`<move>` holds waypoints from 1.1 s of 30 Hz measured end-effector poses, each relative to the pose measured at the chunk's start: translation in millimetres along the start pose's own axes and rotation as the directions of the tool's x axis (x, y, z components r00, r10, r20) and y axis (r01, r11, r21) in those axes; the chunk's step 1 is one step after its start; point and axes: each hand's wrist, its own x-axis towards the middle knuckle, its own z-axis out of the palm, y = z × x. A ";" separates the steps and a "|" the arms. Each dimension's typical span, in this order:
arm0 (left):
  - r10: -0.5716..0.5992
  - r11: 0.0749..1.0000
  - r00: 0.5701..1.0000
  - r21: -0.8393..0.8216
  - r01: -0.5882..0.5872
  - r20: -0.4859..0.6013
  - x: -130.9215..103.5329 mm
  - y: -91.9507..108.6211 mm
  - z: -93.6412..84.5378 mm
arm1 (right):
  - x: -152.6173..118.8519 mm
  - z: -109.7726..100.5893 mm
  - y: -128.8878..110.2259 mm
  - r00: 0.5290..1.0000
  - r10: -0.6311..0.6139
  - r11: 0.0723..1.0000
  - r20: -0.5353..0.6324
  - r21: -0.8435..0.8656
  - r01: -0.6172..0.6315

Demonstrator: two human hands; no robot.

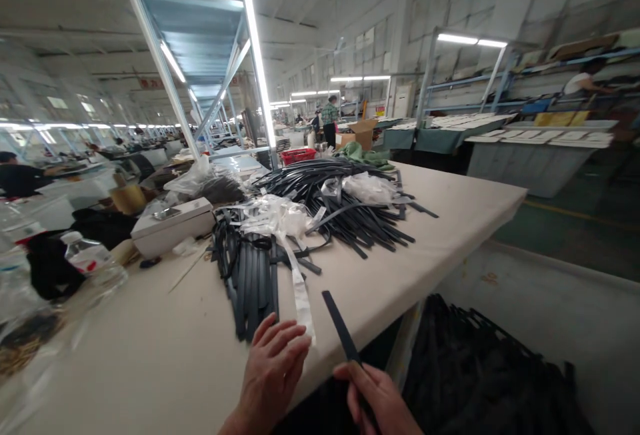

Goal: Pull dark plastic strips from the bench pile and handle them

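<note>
Factory hall w/ cloth-covered bench (150, 355): right hand (377, 398) is gripping one dark strip (340, 331) over the bench edge, left hand (273, 368) is resting flat by sorted strips (253, 285), big strip pile (345, 211) looking untouched.

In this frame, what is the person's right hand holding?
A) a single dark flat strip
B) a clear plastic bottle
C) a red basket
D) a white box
A: the right hand grips one dark strip that angles up over the table edge, while the left hand lies flat near the neat row of strips.
</note>
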 end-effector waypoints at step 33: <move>-0.620 -0.615 0.337 -0.706 0.352 0.708 9.4 47.1 24.7 | -74.9 -1.0 -15.8 0.973 -0.223 0.836 -0.058 -0.525 0.160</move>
